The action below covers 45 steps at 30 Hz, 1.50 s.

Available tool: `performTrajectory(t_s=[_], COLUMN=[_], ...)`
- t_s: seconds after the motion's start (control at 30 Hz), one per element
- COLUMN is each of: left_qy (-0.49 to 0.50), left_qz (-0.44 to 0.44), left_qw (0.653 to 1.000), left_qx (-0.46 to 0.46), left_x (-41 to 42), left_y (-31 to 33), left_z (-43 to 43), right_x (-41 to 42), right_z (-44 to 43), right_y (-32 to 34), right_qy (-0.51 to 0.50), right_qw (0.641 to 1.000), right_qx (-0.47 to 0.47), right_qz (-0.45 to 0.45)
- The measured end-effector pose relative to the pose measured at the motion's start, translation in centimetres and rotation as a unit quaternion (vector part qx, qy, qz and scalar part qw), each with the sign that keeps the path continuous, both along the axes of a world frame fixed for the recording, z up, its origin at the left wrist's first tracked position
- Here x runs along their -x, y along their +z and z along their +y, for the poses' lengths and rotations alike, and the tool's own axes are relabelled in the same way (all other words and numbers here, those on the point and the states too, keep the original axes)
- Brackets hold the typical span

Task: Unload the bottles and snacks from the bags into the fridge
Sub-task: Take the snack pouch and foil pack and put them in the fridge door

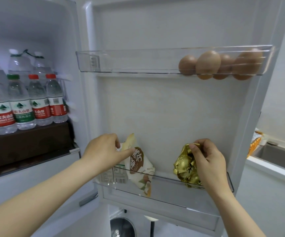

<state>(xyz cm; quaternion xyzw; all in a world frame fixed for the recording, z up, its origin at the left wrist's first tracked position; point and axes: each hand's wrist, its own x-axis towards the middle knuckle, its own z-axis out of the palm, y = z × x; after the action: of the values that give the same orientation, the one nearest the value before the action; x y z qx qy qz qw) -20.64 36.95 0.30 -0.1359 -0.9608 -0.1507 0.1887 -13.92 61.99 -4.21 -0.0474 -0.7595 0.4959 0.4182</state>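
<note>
While the left grip (102, 151) pinches the white packet (141, 170), the right grip (208, 161) pinches the gold packet (183, 166). Both stand in the door bin (165, 190).

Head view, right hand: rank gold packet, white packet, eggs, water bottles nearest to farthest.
1. Gold packet, pinched by the right hand, lower door shelf.
2. White packet, same shelf, to the left.
3. Eggs, upper door shelf.
4. Water bottles, inside the fridge, far left.

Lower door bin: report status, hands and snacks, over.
Left grip pinching white snack pouch by its top. Right grip pinching gold foil pack. Both packs standing in lower door bin. Nothing blocking.
</note>
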Motion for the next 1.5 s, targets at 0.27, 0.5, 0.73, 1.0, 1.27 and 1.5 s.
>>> performTrajectory(t_s=[0.27, 0.5, 0.73, 1.0, 1.27, 1.5], left_qy=[-0.064, -0.046, -0.093, -0.113, -0.064, -0.094], left_qz=[-0.063, -0.005, 0.006, 0.018, -0.021, -0.07], left_qw=[0.989, 0.994, 0.987, 0.98, 0.988, 0.993], left_qx=[-0.116, -0.104, -0.129, -0.163, -0.141, -0.029], left_x=[1.7, 1.2, 0.4, 1.1, 1.9, 2.6], left_y=[1.2, 3.1, 1.6, 0.7, -1.5, -1.2], left_z=[1.0, 1.1, 3.2, 1.8, -1.3, -3.9], right_x=[0.0, 0.1, 0.2, 0.1, 0.2, 0.1], right_z=[0.1, 0.1, 0.2, 0.1, 0.0, -0.3], right_y=[0.0, -0.1, -0.1, 0.0, 0.1, 0.0], right_qy=[0.002, 0.007, 0.002, 0.007, 0.009, 0.018], right_qw=[1.0, 1.0, 1.0, 1.0, 1.0, 0.999], right_qx=[0.003, 0.007, 0.002, 0.001, -0.007, -0.016], right_qz=[-0.003, -0.003, -0.008, -0.005, -0.01, -0.025])
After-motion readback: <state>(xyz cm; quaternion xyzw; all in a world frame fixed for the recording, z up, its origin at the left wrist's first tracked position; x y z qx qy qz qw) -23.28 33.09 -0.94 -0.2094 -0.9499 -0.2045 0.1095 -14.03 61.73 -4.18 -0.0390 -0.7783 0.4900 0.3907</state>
